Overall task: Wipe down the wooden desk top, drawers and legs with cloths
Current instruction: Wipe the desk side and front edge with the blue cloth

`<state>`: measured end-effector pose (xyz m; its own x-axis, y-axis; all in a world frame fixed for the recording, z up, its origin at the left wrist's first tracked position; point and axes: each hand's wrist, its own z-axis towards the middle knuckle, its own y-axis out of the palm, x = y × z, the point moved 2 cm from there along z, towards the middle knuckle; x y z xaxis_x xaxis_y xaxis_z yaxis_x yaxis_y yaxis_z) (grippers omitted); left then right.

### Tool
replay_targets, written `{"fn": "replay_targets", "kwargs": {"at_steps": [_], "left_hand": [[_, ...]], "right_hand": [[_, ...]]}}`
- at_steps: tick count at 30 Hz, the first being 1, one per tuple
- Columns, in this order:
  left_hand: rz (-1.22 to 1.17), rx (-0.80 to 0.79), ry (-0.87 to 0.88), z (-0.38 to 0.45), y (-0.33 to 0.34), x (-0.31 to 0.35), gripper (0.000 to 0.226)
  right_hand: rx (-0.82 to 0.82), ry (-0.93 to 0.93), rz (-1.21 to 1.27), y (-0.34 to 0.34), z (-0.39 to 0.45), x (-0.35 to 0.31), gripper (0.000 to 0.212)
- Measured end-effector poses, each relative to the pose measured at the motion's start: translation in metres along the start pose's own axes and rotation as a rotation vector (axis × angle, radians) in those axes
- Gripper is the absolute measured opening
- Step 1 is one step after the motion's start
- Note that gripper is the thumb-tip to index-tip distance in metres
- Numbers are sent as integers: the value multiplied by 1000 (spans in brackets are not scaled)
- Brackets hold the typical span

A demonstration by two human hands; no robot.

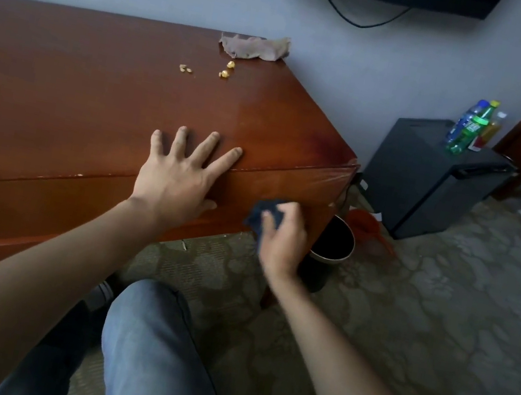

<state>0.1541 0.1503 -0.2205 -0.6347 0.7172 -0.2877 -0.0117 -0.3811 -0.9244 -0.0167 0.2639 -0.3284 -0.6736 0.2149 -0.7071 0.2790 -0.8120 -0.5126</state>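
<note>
One long, glossy reddish-brown wooden desk [97, 88] is filling the left half of our view, standing against the pale wall. Beside its right end a dark grey cabinet [429, 178] is carrying a few plastic bottles [469, 129], and a round black bin [331, 241] is sitting on the patterned carpet near the desk's corner. We are resting our left hand [175, 179] on the front edge of the top, fingers spread flat and holding nothing. Our right hand [283, 236] is curling around a dark blue cloth [266, 215], holding it against the desk's front panel. A crumpled tan cloth [254, 47] is lying at the far corner, with small yellow crumbs [226, 69] just in front.
</note>
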Motion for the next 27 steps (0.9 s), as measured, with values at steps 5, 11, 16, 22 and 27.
{"fn": "replay_targets", "kwargs": {"at_steps": [5,11,16,22,27], "left_hand": [[8,7,-24,-2,2,0,110],[33,-7,-40,0,3,1,109],[45,1,-42,-1,1,3,109],[42,-2,-38,-2,1,2,108],[35,-14,-22,-2,1,1,112]], "right_hand": [[-246,-353,-45,3,-3,-11,19],[49,269,-48,-46,70,76,19],[140,387,84,-35,64,52,17],[-198,-304,97,14,-18,-49,22],[126,14,97,-26,39,13,19]]}}
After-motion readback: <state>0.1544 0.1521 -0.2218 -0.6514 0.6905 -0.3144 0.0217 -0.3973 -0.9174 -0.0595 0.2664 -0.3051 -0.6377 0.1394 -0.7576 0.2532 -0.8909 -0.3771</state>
